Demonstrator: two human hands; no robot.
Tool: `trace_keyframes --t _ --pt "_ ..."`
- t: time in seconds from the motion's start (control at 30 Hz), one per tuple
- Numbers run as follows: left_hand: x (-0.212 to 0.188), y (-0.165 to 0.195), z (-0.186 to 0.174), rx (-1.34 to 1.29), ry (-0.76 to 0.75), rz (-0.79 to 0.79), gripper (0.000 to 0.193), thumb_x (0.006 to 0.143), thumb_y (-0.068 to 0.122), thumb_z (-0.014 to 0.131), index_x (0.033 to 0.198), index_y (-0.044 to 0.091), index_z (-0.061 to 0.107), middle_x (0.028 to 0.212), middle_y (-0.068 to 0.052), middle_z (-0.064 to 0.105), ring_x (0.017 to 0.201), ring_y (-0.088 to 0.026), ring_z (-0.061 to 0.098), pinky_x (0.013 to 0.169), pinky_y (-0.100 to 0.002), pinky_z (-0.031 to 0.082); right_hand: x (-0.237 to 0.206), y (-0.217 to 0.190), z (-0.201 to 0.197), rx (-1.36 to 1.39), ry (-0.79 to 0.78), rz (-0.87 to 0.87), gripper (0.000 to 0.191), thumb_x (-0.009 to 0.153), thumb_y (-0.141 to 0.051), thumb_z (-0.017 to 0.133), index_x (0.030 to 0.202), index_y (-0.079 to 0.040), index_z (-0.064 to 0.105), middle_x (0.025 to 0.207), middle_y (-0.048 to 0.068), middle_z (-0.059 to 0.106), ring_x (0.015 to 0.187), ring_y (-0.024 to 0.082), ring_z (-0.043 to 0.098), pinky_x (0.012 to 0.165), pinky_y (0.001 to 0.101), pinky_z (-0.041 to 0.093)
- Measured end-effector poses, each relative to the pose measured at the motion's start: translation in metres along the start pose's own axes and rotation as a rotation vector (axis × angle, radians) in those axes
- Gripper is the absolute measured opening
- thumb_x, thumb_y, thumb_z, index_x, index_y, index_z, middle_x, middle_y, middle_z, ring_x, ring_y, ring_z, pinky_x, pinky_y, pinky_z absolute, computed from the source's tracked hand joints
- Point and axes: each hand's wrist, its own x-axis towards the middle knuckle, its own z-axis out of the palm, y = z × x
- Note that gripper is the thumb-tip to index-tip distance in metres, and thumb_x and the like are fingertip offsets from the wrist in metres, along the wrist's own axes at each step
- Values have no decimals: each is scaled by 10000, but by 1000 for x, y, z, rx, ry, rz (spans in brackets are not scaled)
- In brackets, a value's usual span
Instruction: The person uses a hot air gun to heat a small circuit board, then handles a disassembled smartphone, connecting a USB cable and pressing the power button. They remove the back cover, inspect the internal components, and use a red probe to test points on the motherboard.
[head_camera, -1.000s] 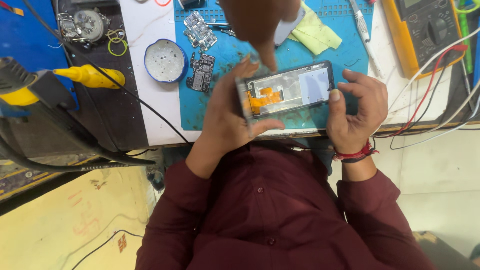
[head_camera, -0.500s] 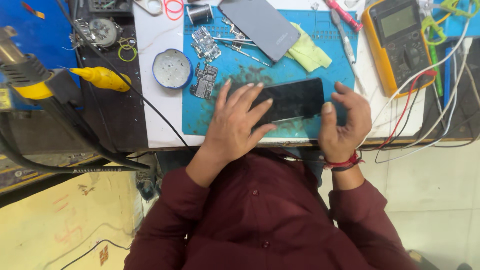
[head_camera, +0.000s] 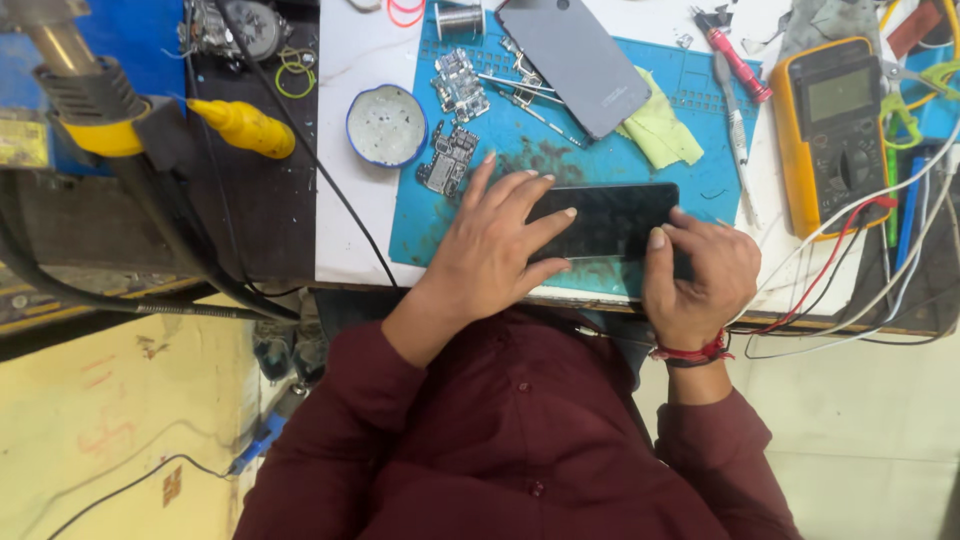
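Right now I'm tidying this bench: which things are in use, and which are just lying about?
In use:
left hand
right hand
black phone
blue mat

Lying about:
grey back cover
circuit boards
yellow cloth
multimeter
round tin

Black phone (head_camera: 610, 222) flat, screen up, on blue mat (head_camera: 700, 120).

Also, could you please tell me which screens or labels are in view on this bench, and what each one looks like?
Phone: flat on the blue mat, dark rectangular screen facing up, under the left hand and right hand.
Meter: right of the mat, yellow case, greyish rectangular display.
Grey panel: top of the mat, small faint marking.
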Motion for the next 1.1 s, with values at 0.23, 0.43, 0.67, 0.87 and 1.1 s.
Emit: trace_keyframes --t 0.23,0.43,0.67,0.87,1.1 --pt "4 9 3 -152 141 -7 564 752 438 875 1146 53 753 1190 -175 642 1186 -351 596 1213 -547 358 -26 -30 -9 458 -79 247 149 1037 -61 667 892 -29 678 846 77 724 677 136 686 643 230 523" --pt "-5 23 8 -191 254 -102 556 745 406 907 1128 36 747 1214 -165 655 1183 -335 627 1199 -524 423 -29 -46 -4 923 -452 910 253 1035 -205 538 1028 9 673 864 76 757 705 121 720 564 234 536" --pt "-11 45 11 -254 370 -124 591 827 365 865 1263 27 652 1276 -194 639 1198 -379 611 1055 -463 497 -16 -48 9 1261 -116 838 243 1084 -171 632 1213 34 621 1125 82 689 963 102 630 849 254 512" --pt "1 29 25 -1148 241 -502 326 1009 217 690 1250 -1 673 1011 -30 739 909 -71 658 819 -235 548 16 -25 1 1277 -243 672 321 1039 -148 638 1305 31 629 1215 60 699 1087 107 634 1012 253 481" --pt "8 30 31 -944 387 -435 125 982 117 722 1014 -3 723 815 -18 725 706 -42 628 637 -228 513 26 -25 24 1153 -221 584 286 1094 -174 655 1301 22 635 1199 50 693 1050 98 607 968 262 480"
